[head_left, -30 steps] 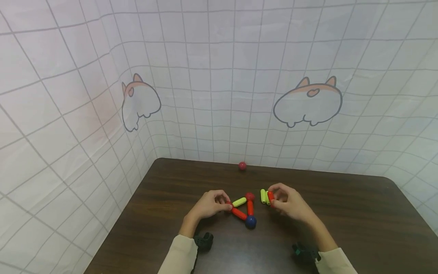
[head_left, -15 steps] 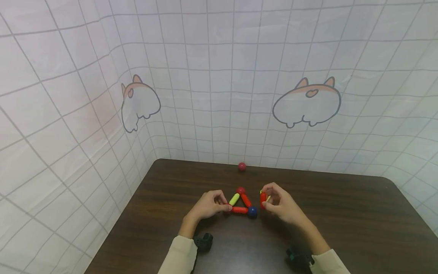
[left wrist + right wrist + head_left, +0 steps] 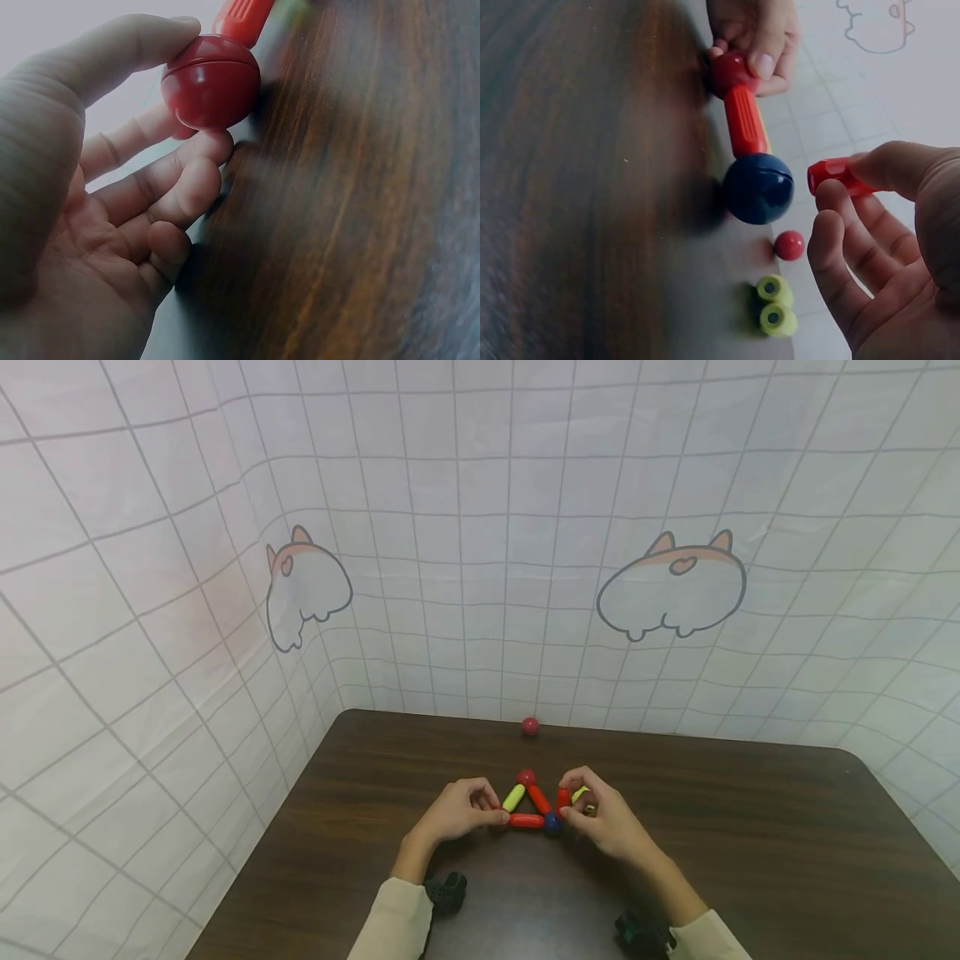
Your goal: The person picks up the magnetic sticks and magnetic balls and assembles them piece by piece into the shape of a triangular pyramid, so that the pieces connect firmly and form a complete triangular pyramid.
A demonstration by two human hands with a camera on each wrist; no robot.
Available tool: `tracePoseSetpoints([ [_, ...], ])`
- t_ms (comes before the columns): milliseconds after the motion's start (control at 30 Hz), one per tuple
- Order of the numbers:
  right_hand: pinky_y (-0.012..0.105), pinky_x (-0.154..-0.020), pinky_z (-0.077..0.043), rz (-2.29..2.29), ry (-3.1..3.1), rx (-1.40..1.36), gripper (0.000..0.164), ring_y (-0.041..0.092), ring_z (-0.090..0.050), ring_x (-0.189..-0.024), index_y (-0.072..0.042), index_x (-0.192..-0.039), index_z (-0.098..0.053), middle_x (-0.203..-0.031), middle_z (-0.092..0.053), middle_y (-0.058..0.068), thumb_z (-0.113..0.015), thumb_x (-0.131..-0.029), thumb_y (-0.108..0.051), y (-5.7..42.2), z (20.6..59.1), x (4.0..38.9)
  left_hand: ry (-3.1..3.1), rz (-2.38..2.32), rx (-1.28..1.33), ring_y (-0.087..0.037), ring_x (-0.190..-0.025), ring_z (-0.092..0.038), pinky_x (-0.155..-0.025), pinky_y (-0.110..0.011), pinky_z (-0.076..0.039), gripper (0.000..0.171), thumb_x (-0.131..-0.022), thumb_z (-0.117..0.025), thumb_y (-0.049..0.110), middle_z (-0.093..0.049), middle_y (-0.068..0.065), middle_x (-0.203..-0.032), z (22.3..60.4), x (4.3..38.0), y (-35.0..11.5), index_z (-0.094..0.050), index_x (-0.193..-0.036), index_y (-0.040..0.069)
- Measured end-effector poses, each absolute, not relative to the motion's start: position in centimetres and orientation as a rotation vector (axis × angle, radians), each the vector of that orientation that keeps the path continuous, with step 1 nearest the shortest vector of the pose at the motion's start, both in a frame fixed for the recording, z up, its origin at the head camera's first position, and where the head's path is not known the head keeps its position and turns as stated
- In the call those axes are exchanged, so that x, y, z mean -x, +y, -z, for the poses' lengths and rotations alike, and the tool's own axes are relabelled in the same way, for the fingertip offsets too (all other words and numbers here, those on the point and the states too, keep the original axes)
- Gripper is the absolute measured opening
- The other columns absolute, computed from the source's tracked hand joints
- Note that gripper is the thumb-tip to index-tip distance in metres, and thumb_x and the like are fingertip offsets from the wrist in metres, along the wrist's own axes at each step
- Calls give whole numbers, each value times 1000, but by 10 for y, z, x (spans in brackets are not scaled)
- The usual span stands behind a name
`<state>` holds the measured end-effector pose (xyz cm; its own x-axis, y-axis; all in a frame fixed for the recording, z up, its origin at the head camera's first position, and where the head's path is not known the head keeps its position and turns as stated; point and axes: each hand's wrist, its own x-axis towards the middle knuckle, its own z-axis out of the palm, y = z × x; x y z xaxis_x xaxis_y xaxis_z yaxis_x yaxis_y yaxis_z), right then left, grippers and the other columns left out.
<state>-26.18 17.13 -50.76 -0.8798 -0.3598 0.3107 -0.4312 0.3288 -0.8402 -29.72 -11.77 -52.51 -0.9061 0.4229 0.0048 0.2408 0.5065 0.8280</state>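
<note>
A triangle of rods and balls lies on the table. My left hand [image 3: 456, 810] pinches its left corner, a red ball [image 3: 214, 86], between thumb and fingers. Another red ball [image 3: 527, 777] forms the far corner, and a blue ball [image 3: 757, 189] the right one. Two sides are red rods [image 3: 527, 820]; the third is a yellow-green rod [image 3: 513, 797]. My right hand [image 3: 611, 818] pinches a separate red rod [image 3: 836, 178] beside the blue ball. A narrow gap shows between them in the right wrist view.
Two yellow-green rods [image 3: 776, 304] lie side by side near my right hand, partly hidden by it in the head view. A loose red ball [image 3: 530, 726] sits at the far edge of the dark wooden table [image 3: 750, 827]. A white gridded curtain [image 3: 480, 568] hangs behind.
The triangle has turned in my left hand's grip, its blue and far red corners swinging away from me. My right hand has moved left with the red rod, up to the blue ball.
</note>
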Motion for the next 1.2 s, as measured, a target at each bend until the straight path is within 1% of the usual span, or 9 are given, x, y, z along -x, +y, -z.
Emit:
tracePoseSetpoints([
  [133,25,-54,-50,-1591,-2536,-730,31,12,-63,-73,-12,-115,-55,-111,-59,15,-73,-92,-1,169,509,260,2542,-1353,-558,-10,-67,-56,-59,-26,-45,20,-87,-83,36,-67,5,-80,525,297,-117,-69,-91,22],
  [433,26,-55,-50,-1537,-2595,-705,31,12,-64,-74,-15,-113,-56,-112,-60,10,-73,-91,-1,168,508,260,2539,-1363,-563,-11,-67,-55,-59,-26,-45,20,-86,-83,36,-66,6,-79,524,297,-117,-69,-90,21],
  [667,24,-56,-47,-1502,-2677,-737,28,11,-62,-77,-13,-116,-60,-111,-62,9,-75,-93,-12,170,508,259,2537,-1360,-555,-11,-67,-55,-59,-26,-45,20,-87,-82,36,-66,5,-80,524,296,-117,-69,-92,21],
  [767,24,-56,-47,-1487,-2714,-745,28,10,-62,-77,-10,-117,-61,-101,-65,8,-75,-93,-14,171,508,260,2543,-1354,-548,-11,-66,-55,-58,-26,-45,19,-88,-81,35,-67,5,-81,524,296,-117,-69,-93,21],
  [900,24,-56,-47,-1493,-2735,-752,27,10,-61,-73,-11,-116,-62,-87,-66,6,-76,-93,-15,171,508,260,2550,-1351,-545,-12,-66,-56,-58,-26,-45,20,-89,-80,35,-67,3,-83,524,296,-116,-69,-96,19],
  [1067,26,-56,-50,-1510,-2755,-775,26,11,-62,-73,-16,-114,-62,-91,-64,4,-76,-93,-16,171,507,261,2544,-1365,-532,-14,-67,-56,-59,-28,-46,21,-90,-80,34,-66,0,-85,524,296,-116,-69,-98,17],
  [1200,26,-57,-50,-1526,-2763,-806,26,12,-63,-76,-15,-116,-63,-98,-64,6,-75,-93,-17,173,505,259,2544,-1367,-527,-14,-68,-57,-59,-29,-47,21,-90,-79,34,-65,0,-85,524,296,-117,-70,-100,17],
])
